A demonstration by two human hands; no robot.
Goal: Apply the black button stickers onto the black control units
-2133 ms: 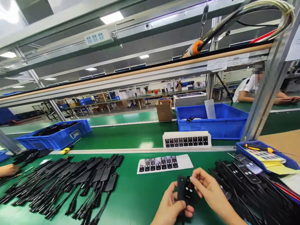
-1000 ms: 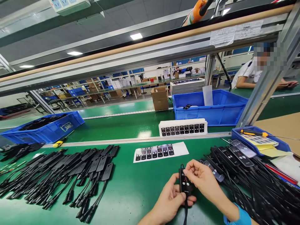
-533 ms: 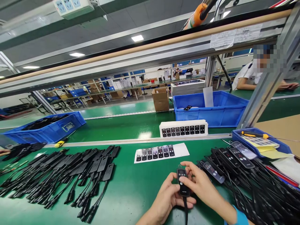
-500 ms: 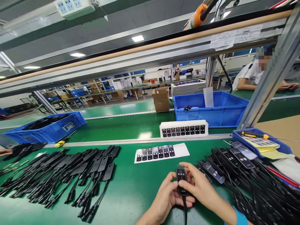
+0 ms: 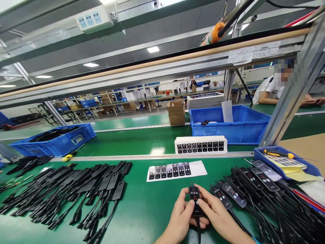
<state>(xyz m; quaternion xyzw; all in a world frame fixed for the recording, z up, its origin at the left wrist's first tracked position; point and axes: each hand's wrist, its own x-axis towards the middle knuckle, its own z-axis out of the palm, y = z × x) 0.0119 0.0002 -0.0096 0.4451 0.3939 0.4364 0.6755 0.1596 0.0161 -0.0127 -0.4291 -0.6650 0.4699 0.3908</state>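
Note:
A black corded controller (image 5: 195,200) with a labelled front is held upright between my two hands. My left hand (image 5: 179,217) wraps its left side, thumb on the front face. From the right, my right hand (image 5: 213,210) grips it, its thumb also on the front. Beyond them lies a white sheet (image 5: 198,168) bearing a row of black label stickers. Labelled controllers (image 5: 250,178) with cables are piled at the right. On the left, many black corded units (image 5: 118,190) show no such labels.
A white stack of labels (image 5: 200,139) stands behind the sheet. Blue bins (image 5: 228,130) sit at the back and left. At right, a blue tray (image 5: 311,166) holds yellow sheets and a screwdriver. A metal frame crosses overhead. A person sits at the far right.
My right thumb has moved up the controller's face, now level with the left thumb. The view has tilted slightly, and the hand at the far left edge has mostly left it.

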